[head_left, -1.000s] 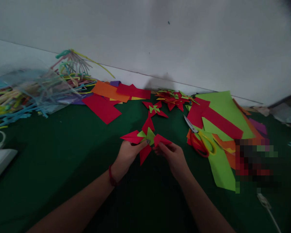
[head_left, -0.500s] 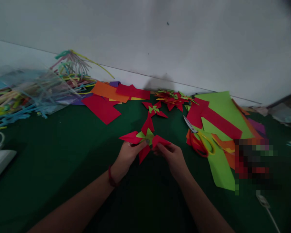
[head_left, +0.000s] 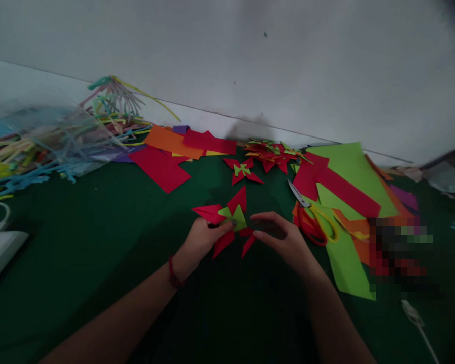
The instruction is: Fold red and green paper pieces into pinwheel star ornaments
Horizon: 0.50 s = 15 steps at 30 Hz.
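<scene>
A folded paper flower (head_left: 238, 201) with pointed red petals and a light green centre is held low over the green table. My left hand (head_left: 200, 237) pinches it from the left, thumb on the green centre and the fingers hidden beneath. On its right side my right hand (head_left: 288, 237) hovers with thumb and fingers apart and nothing seen between them; its fingertips are close to the lower right petal. Just beyond lies a similar red and green paper flower (head_left: 243, 171). Farther back is a pile of such flowers (head_left: 271, 152).
Scissors with red and yellow handles (head_left: 314, 225) lie on paper at the right, beside green sheets (head_left: 349, 167). Red paper (head_left: 161, 168) and orange paper (head_left: 172, 142) lie at the back left. Colourful pipe cleaners (head_left: 49, 141) fill the far left. A white box (head_left: 3, 253) stands at the left edge.
My right hand has let go of a red petal and moved right, its fingers opening. The held flower has turned in my left hand.
</scene>
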{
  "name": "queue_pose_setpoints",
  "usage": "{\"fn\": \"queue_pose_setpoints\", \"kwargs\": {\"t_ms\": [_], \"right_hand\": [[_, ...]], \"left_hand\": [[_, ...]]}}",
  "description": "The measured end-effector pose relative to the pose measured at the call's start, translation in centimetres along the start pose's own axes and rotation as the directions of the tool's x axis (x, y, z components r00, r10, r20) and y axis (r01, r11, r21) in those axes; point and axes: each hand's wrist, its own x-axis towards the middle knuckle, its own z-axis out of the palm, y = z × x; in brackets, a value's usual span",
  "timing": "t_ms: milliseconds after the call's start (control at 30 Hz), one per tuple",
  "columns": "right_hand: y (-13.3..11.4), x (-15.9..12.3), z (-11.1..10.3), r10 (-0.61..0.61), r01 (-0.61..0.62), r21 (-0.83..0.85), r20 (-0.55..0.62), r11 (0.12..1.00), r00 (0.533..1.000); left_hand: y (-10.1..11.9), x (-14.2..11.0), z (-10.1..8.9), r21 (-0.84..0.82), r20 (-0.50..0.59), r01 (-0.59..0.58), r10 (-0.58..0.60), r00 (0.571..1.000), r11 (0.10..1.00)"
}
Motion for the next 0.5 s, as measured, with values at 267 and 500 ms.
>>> {"fn": "queue_pose_setpoints", "kwargs": {"t_ms": [267,500], "right_hand": [[-0.16,-0.15,0.82,-0.228,0.225,-0.227,0.014,0.948,0.974],[-0.01,-0.21,0.66,-0.266,0.277,-0.322,0.079,0.905,0.961]], "left_hand": [[-0.69,-0.24,0.29,0.144,0.011,0.065,-0.068,0.998,0.987],[-0.67,-0.04,0.01,0.132,-0.025,0.085,-0.082,0.996,0.988]]}}
